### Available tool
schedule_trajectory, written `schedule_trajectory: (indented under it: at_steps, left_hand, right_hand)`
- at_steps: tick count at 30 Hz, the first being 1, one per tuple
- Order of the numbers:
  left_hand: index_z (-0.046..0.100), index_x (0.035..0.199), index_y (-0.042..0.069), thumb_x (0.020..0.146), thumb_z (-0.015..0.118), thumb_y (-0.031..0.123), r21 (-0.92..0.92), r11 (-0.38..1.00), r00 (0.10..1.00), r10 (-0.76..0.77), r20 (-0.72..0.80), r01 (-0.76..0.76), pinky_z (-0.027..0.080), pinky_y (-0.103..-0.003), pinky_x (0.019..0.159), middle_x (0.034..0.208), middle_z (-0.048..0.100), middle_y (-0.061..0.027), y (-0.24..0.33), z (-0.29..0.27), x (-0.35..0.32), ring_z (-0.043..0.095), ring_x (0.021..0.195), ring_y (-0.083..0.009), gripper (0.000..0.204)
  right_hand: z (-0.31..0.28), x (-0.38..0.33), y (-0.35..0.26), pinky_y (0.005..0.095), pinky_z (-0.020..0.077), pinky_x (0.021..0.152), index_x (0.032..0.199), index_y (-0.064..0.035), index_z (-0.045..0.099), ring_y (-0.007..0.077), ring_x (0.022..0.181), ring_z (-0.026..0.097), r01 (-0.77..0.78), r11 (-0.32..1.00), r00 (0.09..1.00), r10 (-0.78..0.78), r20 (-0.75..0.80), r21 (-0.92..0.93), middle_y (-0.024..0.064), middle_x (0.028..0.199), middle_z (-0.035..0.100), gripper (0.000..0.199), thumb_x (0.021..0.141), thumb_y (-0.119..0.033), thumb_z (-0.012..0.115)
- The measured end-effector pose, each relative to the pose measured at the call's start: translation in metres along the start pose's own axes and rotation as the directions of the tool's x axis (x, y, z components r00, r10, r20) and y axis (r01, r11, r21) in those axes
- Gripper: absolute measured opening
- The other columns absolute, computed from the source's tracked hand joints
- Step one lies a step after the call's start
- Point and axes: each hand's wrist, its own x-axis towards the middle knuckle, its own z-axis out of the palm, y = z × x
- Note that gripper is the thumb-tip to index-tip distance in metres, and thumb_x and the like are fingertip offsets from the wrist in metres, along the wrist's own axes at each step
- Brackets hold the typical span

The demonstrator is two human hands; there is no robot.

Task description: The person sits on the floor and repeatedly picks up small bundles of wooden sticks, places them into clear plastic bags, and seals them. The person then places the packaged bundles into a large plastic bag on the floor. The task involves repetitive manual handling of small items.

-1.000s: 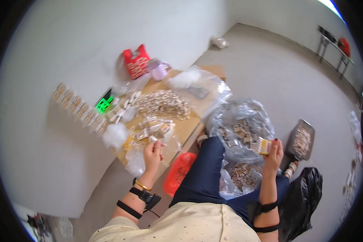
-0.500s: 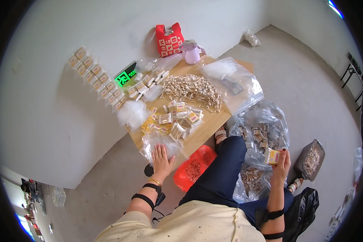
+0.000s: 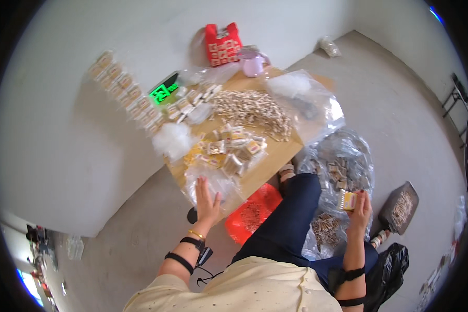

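Note:
My right hand [image 3: 360, 212] holds a small pack of cotton swabs [image 3: 346, 199], with a yellow and white label, over the big clear bag beside my leg. At the table's near left corner, my left hand [image 3: 208, 204] has its fingers stretched out and holds nothing. It is over or against flat clear plastic bags [image 3: 200, 178]; contact is hard to tell. Just beyond lie several swab packs [image 3: 233, 164] and yellow label cards [image 3: 194, 154]. A heap of loose cotton swabs [image 3: 252, 112] covers the middle of the wooden table [image 3: 268, 162].
A large clear bag [image 3: 361, 156] of packs stands right of my knee, with loose swabs [image 3: 325, 229] below. Also on the floor are a grey bin [image 3: 399, 208] and a red bag [image 3: 255, 210]. A pink jug [image 3: 252, 65] and red tote [image 3: 223, 47] stand at the back.
My left hand has lifted a little from the plastic bags and turned, its fingers now more upright. My right hand has shifted slightly left, still holding the pack. The view has tilted slightly.

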Motion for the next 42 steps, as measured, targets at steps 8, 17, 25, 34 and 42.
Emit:
schedule_trajectory:
  at_steps: [8,17,25,34,42]
  left_hand:
    - [0.053,0.116,0.004,0.085,0.069,0.029,-0.72,0.689,0.898,0.364,0.245,-0.083,0.044,-0.035,0.089,0.113,0.055,-0.0109,0.222,-0.008,0.038,0.055,0.104,-0.0243,0.042]
    - [0.058,0.096,0.003,0.084,0.072,0.011,-0.808,0.555,0.705,0.493,0.509,0.196,0.049,-0.026,0.08,0.089,0.063,-0.0026,0.312,0.047,0.039,0.061,0.087,-0.0105,0.02]
    - [0.061,0.088,0.004,0.087,0.067,0.011,-0.841,0.456,0.767,0.414,0.49,0.291,0.048,-0.026,0.08,0.09,0.068,-0.0049,0.293,0.042,0.047,0.062,0.086,-0.0112,0.009]
    - [0.059,0.093,0.003,0.089,0.065,0.011,-0.703,0.632,0.94,-0.142,0.31,0.327,0.048,-0.023,0.074,0.086,0.066,-0.0037,0.094,-0.032,0.092,0.061,0.079,-0.0094,0.011]
    - [0.061,0.099,0.001,0.085,0.07,0.014,-0.547,0.751,0.881,-0.471,-0.051,0.37,0.049,-0.024,0.072,0.088,0.067,-0.0058,-0.091,-0.071,0.145,0.062,0.079,-0.0116,0.022]
  right_hand:
    - [0.022,-0.009,-0.019,0.0235,0.0394,0.063,0.087,-0.0033,0.055,0.0064,0.069,0.046,0.236,0.917,0.972,-0.215,0.099,-0.322,-0.0014,0.074,0.051,0.028,0.102,-0.025,0.045]
    - [0.006,-0.04,-0.047,0.0308,0.0438,0.059,0.09,0.0006,0.055,0.0182,0.062,0.054,0.297,0.856,0.955,-0.271,0.122,-0.423,0.0135,0.07,0.058,0.023,0.098,-0.02,0.05]
    - [-0.029,-0.041,-0.018,0.0306,0.0437,0.06,0.089,0.0007,0.055,0.0172,0.063,0.055,0.205,0.889,0.975,-0.221,0.01,-0.41,0.0131,0.071,0.059,0.023,0.099,-0.02,0.05]
    - [-0.178,-0.033,0.113,0.0446,0.0431,0.097,0.125,-0.0087,0.053,0.0398,0.114,0.053,-0.162,0.329,0.974,0.206,-0.097,-0.93,0.0228,0.122,0.057,0.043,0.093,-0.038,0.052]
    - [-0.188,-0.012,0.163,0.035,0.0511,0.06,0.102,-0.0003,0.06,0.0229,0.064,0.063,-0.007,0.472,0.972,0.21,0.105,-0.882,0.0159,0.086,0.065,0.024,0.089,-0.019,0.061]
